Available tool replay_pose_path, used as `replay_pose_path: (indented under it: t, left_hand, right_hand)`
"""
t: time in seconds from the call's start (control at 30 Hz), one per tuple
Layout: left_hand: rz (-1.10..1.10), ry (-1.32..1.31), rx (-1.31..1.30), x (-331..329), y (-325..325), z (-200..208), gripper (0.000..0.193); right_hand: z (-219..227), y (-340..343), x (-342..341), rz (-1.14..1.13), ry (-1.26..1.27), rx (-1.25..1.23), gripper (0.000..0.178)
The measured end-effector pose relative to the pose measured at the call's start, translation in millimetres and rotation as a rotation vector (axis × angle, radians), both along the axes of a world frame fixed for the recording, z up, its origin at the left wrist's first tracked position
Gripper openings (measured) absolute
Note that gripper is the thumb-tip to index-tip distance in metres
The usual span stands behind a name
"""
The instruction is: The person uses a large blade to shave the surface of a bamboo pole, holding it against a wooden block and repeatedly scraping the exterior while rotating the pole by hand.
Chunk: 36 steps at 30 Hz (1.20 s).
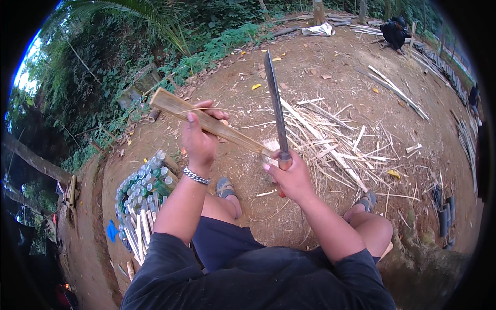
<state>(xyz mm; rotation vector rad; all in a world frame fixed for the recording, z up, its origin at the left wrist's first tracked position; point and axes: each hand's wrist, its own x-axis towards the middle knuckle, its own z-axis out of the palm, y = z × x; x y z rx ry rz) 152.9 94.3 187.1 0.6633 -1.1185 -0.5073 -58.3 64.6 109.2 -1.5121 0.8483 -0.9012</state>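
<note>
Honestly, the right hand (293, 178) has a proper grip on the handle (284, 164) of a long knife (278, 111), while the left hand (201, 142) is half-open around a bamboo slat (235, 134), can't tell how firmly. Slat's tilted, low end near that handle. I'd steady it with fingers clear of the edge. Further left, clear and green bottle-like containers (147, 181) are heaped up; contents too small to tell.
</note>
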Motion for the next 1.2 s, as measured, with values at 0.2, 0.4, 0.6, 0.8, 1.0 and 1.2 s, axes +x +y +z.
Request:
replay_pose_path:
  t: [0.2,0.4,0.6,0.8,1.0,1.2]
  left_hand:
    - [-0.021,-0.115,0.061,-18,9,1,0.050]
    - [0.239,-0.334,0.041,-25,11,5,0.047]
    - [0.253,-0.299,0.091,-21,9,5,0.047]
    - [0.103,0.066,0.090,17,7,9,0.044]
    - [-0.055,0.203,-0.017,23,-4,-2,0.044]
    - [0.095,0.141,-0.057,12,-15,-5,0.043]
  right_hand:
    - [71,-9,35,-0.124,-0.178,-0.397,0.035]
    - [97,1,38,-0.031,-0.129,-0.299,0.031]
    - [86,1,26,0.066,-0.276,-0.006,0.025]
    - [66,-29,-39,-0.157,-0.177,-0.010,0.025]
    - [-79,-71,-128,-0.479,0.552,-0.146,0.035]
    - [-181,-57,-134,-0.392,0.729,0.196,0.033]
